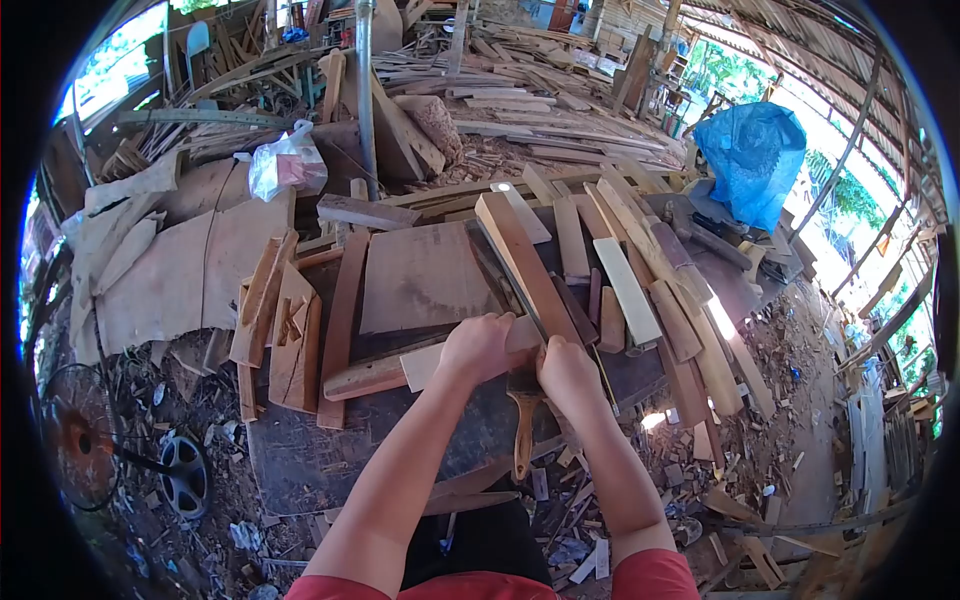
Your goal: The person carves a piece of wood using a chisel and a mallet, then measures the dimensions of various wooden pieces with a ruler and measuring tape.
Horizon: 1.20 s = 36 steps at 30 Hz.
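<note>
My left hand [478, 348] is closed over a short pale wooden block [425, 366], which lies across the bench. Close beside it, my right hand [568, 374] has its fingers curled in at the block's right end. What those fingers hold is hidden; a thin dark strip runs up from there along a long reddish-brown wooden beam [530, 265]. Below the hands lies a paintbrush [523, 430] with a wooden handle, pointing toward me. A rounded wooden piece [365, 379] touches the block's left side.
The dark workbench [330, 465] carries a flat wooden panel [425, 275] and several boards, including a pale board [627, 290] at right. A fan [80, 437] stands at lower left. A blue plastic bag [750, 160] is at back right, a white bag [287, 162] at back left. Wood scraps cover the ground.
</note>
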Each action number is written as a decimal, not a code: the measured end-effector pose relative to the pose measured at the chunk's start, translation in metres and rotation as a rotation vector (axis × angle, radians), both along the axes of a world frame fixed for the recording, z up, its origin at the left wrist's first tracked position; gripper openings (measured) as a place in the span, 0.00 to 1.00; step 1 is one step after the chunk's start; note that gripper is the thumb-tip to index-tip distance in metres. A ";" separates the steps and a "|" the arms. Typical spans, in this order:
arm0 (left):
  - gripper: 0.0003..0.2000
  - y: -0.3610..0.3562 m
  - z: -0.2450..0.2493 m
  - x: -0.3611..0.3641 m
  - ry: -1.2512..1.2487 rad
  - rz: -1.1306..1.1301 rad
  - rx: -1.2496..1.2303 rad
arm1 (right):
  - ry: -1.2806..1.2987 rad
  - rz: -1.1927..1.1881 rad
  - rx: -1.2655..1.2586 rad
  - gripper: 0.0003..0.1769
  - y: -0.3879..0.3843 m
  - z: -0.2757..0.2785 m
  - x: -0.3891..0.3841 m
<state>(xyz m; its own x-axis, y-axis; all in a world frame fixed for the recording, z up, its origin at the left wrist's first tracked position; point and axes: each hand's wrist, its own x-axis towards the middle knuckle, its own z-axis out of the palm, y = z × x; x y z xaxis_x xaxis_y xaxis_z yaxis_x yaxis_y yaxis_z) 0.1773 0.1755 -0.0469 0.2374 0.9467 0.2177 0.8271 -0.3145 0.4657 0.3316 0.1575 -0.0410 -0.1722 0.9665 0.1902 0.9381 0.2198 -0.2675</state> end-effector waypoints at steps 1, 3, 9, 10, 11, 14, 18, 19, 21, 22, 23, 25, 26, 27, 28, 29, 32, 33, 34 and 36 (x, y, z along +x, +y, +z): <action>0.26 0.001 -0.001 0.000 -0.009 0.004 -0.011 | -0.011 -0.017 -0.004 0.14 -0.002 -0.001 0.001; 0.25 0.000 -0.001 0.000 -0.023 0.003 0.018 | -0.016 -0.023 -0.028 0.13 -0.011 0.003 0.007; 0.24 -0.002 0.001 -0.001 -0.047 -0.012 0.037 | -0.046 -0.013 -0.092 0.14 -0.047 -0.004 0.032; 0.24 -0.001 0.001 -0.001 -0.048 -0.012 0.041 | -0.087 -0.014 -0.101 0.12 -0.054 -0.007 0.036; 0.24 -0.001 0.002 -0.001 -0.050 -0.014 0.040 | -0.090 -0.016 -0.102 0.12 -0.063 -0.004 0.039; 0.23 0.000 0.003 -0.001 -0.051 -0.013 0.022 | -0.095 -0.034 -0.181 0.12 -0.094 0.009 0.045; 0.23 -0.002 0.003 -0.001 -0.059 -0.007 0.027 | -0.110 -0.064 -0.203 0.12 -0.114 -0.001 0.060; 0.23 -0.002 0.002 -0.001 -0.061 -0.003 0.042 | -0.109 -0.060 -0.195 0.12 -0.116 -0.003 0.062; 0.23 -0.003 0.004 0.000 -0.050 0.000 0.029 | -0.109 -0.061 -0.201 0.12 -0.116 -0.002 0.061; 0.23 -0.003 0.005 0.000 -0.040 0.003 0.021 | -0.110 -0.060 -0.201 0.12 -0.115 -0.001 0.060; 0.23 -0.002 0.003 0.000 -0.040 0.003 0.019 | -0.110 -0.060 -0.203 0.12 -0.112 0.000 0.059; 0.24 -0.001 -0.002 0.000 -0.058 -0.008 0.070 | -0.129 -0.051 -0.221 0.13 -0.104 0.002 0.052; 0.24 -0.002 -0.002 0.000 -0.055 -0.007 0.072 | -0.126 -0.051 -0.220 0.13 -0.099 0.003 0.048; 0.24 -0.002 -0.002 0.000 -0.046 -0.006 0.074 | -0.113 -0.043 -0.222 0.13 -0.092 0.005 0.045; 0.24 -0.002 -0.002 0.000 -0.037 -0.004 0.075 | -0.100 -0.034 -0.225 0.13 -0.085 0.005 0.041; 0.24 -0.003 -0.002 0.000 -0.034 -0.005 0.075 | -0.097 -0.034 -0.225 0.13 -0.078 0.005 0.038; 0.24 -0.002 -0.001 0.000 -0.033 -0.015 0.086 | -0.062 -0.059 -0.191 0.14 -0.052 0.003 0.030; 0.24 -0.002 -0.001 0.001 -0.027 -0.010 0.086 | -0.034 -0.058 -0.168 0.14 -0.045 0.003 0.028; 0.24 -0.003 -0.001 0.001 -0.020 -0.005 0.085 | -0.008 -0.056 -0.147 0.14 -0.040 0.004 0.026; 0.24 -0.004 -0.002 0.002 -0.021 0.000 0.097 | -0.003 -0.045 -0.137 0.14 -0.030 0.008 0.020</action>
<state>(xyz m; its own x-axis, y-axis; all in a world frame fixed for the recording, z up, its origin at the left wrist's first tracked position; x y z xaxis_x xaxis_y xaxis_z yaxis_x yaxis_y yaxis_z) 0.1794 0.1718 -0.0490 0.2323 0.9208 0.3133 0.8175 -0.3594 0.4500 0.3514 0.1273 -0.0333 -0.1284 0.9902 0.0558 0.9472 0.1391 -0.2890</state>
